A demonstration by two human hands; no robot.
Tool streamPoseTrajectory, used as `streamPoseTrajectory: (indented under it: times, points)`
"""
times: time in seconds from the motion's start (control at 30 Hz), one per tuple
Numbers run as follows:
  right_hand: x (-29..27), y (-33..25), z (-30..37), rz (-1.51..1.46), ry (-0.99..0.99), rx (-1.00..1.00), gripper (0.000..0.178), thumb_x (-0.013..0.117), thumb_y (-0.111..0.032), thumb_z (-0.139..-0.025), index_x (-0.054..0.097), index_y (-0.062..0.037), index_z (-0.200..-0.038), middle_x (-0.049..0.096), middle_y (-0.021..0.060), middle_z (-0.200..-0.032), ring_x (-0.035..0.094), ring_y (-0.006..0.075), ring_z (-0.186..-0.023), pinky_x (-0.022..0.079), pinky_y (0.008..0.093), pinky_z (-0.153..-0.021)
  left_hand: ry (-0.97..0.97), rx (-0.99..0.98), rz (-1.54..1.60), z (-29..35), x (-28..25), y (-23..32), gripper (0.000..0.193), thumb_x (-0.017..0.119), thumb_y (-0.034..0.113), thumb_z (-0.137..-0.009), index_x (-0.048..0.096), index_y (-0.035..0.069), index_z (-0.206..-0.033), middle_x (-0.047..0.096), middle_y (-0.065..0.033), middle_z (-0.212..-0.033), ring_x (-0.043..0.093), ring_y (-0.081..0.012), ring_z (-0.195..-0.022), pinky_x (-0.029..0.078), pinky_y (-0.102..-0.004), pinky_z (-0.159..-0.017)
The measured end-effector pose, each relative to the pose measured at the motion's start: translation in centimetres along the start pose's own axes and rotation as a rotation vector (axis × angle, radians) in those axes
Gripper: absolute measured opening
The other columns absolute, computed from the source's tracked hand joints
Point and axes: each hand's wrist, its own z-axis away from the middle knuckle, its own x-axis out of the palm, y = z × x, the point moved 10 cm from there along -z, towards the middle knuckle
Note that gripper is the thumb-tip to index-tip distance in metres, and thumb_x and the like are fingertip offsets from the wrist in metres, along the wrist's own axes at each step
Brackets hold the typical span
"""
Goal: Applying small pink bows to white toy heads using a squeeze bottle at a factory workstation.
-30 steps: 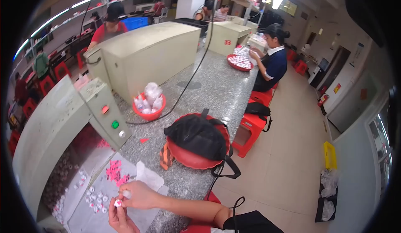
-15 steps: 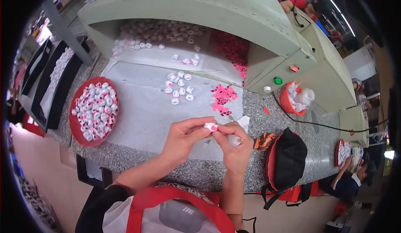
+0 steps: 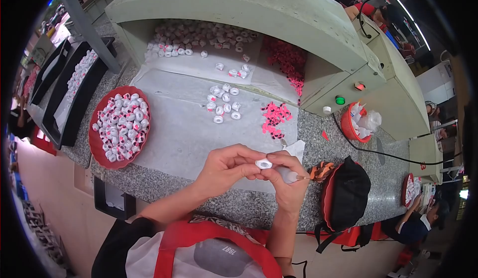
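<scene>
Left hand and right hand tight around white piece, speckled counter beneath, pale floor below

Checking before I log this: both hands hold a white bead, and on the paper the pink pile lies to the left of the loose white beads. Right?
Not quite: the head view shows the pink pile to the right of the loose white beads on the paper. The left hand and right hand do hold a white bead.
</scene>
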Motion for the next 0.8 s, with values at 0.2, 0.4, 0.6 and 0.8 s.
streamPoseTrajectory:
  times: [0.2,0.4,0.6,0.8]
  points:
    - [0.7,2.0,0.2,-0.203,-0.013,0.180,0.023,0.064,0.008,-0.068,0.056,0.0033,-0.089,0.058,0.0118,-0.088,0.055,0.0124,-0.072,0.047,0.0227,-0.061,-0.001,0.051,-0.078,0.2,-0.5,0.8,0.020,0.055,-0.004,-0.079,0.050,-0.004,-0.098,0.060,-0.0151,-0.087,0.062,-0.0186,-0.077,0.050,-0.0242,-0.062]
    - [1.3,2.3,-0.3,-0.192,-0.011,0.128,0.024,0.065,0.005,-0.069,0.055,0.0029,-0.091,0.058,0.0122,-0.085,0.055,0.0119,-0.068,0.046,0.0218,-0.057,0.024,0.012,-0.048,0.0,-1.5,0.4,0.021,0.054,-0.002,-0.080,0.050,-0.003,-0.101,0.060,-0.0130,-0.087,0.062,-0.0165,-0.073,0.049,-0.0225,-0.061]
    - [3.5,5.3,-0.6,-0.249,0.008,0.235,0.020,0.064,0.003,-0.071,0.056,0.0025,-0.089,0.058,0.0099,-0.079,0.054,0.0106,-0.064,0.045,0.0203,-0.053,0.102,-0.067,-0.069,0.3,-4.2,0.7,0.020,0.055,0.001,-0.080,0.053,-0.003,-0.100,0.062,-0.0105,-0.084,0.062,-0.0145,-0.070,0.048,-0.0207,-0.058]
    - [9.0,10.7,0.1,-0.089,-0.076,0.490,0.022,0.067,-0.004,-0.071,0.056,-0.0012,-0.090,0.058,0.0049,-0.069,0.053,0.0074,-0.060,0.043,0.0206,-0.051,0.399,0.007,-0.277,4.3,-12.7,2.1,0.019,0.056,0.001,-0.078,0.056,-0.001,-0.098,0.062,-0.0075,-0.080,0.059,-0.0100,-0.067,0.046,-0.0196,-0.057]
